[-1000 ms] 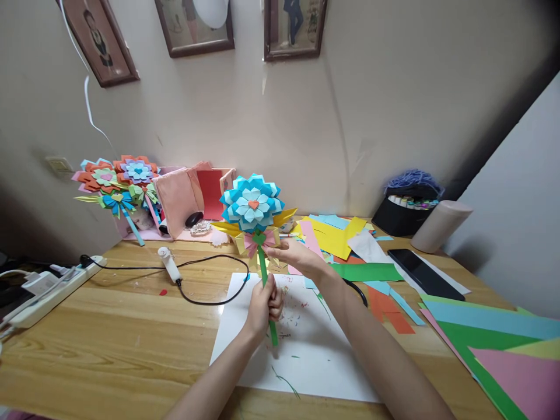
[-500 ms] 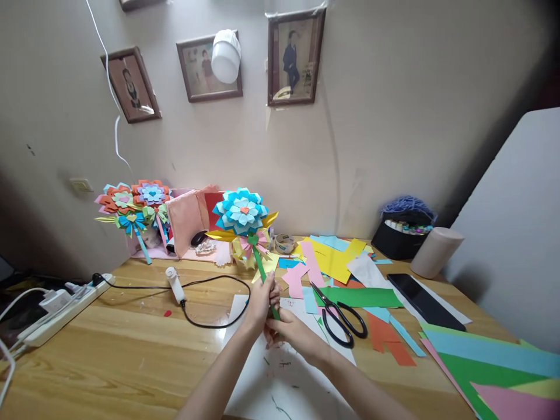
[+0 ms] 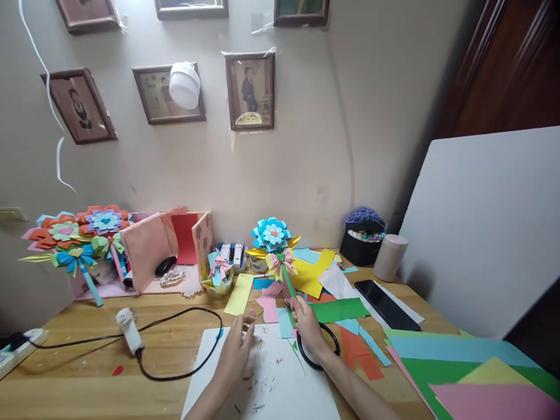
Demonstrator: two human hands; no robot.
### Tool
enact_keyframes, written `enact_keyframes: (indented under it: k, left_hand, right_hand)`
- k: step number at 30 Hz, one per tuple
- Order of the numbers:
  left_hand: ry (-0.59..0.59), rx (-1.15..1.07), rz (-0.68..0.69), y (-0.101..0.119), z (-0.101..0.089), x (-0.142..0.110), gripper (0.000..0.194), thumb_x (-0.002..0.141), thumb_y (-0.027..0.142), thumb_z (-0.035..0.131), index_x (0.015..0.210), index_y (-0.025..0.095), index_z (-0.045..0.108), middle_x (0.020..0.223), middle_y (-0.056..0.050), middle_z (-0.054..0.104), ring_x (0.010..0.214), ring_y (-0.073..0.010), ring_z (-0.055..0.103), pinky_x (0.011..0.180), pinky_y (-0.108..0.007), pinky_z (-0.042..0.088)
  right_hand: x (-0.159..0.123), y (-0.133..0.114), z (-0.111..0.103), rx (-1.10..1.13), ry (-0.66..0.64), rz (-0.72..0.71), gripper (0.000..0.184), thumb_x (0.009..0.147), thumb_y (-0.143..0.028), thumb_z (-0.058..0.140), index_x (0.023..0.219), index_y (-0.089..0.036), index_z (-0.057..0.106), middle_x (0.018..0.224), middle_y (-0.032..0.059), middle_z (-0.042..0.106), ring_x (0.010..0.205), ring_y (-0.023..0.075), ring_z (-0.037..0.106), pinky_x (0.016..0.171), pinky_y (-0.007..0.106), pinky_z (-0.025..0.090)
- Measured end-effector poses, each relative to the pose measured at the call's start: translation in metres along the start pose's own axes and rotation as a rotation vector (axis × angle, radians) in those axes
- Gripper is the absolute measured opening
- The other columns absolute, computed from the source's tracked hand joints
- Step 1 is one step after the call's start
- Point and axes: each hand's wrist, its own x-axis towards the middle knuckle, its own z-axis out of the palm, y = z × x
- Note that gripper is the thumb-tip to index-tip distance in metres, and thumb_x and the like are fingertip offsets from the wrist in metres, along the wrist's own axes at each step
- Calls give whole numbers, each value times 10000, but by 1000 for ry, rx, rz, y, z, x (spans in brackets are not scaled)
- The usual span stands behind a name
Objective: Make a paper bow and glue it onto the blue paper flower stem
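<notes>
A blue layered paper flower (image 3: 272, 234) with an orange heart at its centre stands upright, with a pink bow, yellow leaves and a green stem. My right hand (image 3: 307, 326) is closed round the lower stem. Beneath that hand lies a pair of scissors (image 3: 335, 341); black handle loops show, while the blades are mostly hidden. Off to the left, my left hand (image 3: 238, 345) hovers over the marked white sheet (image 3: 284, 385), its fingers loosely bent and apart with nothing in them.
Coloured paper scraps (image 3: 312, 279) lie behind the hands. More paper flowers (image 3: 105, 221) lean against a pink box (image 3: 146, 256) at left. A white corded tool (image 3: 129, 331) rests on the table. At right are a phone (image 3: 387, 304), a white cylinder (image 3: 391, 258) and stacked coloured sheets (image 3: 476, 364).
My left hand has let go of the stem and moved left. My right hand now holds the flower alone, farther right and away from me. The view has turned right and up.
</notes>
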Motion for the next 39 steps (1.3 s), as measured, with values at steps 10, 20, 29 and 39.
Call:
enact_keyframes:
  k: [10, 20, 29, 39]
  left_hand:
    - [262, 315, 140, -45, -44, -16, 185, 823, 288, 401, 827, 208, 568, 867, -71, 623, 857, -242, 561, 777, -384, 417]
    - [218, 87, 9, -47, -42, -14, 178, 820, 294, 406, 833, 199, 556, 866, -60, 614, 857, -225, 570, 759, -347, 438]
    - [208, 8, -26, -55, -41, -13, 179, 794, 309, 439, 844, 192, 565, 864, -56, 620, 814, -215, 600, 733, -324, 457]
    - [208, 53, -34, -56, -42, -11, 162, 784, 303, 446, 837, 199, 559, 844, -47, 630, 788, -219, 617, 737, -328, 447]
  right_hand:
    - [-2, 3, -22, -116, 3, -182, 269, 854, -431, 406, 799, -195, 523, 781, 44, 596, 742, 191, 552, 701, 284, 411]
    - [-4, 14, -27, -144, 240, -210, 254, 826, -425, 487, 933, -196, 511, 971, 97, 618, 867, 235, 563, 762, 328, 425]
    - [0, 12, -27, -272, 358, -278, 213, 823, -414, 491, 803, -202, 480, 782, 33, 528, 754, 190, 477, 718, 308, 389]
    - [1, 8, -28, -242, 372, -266, 227, 822, -425, 485, 833, -200, 516, 835, 54, 530, 824, 209, 478, 772, 324, 378]
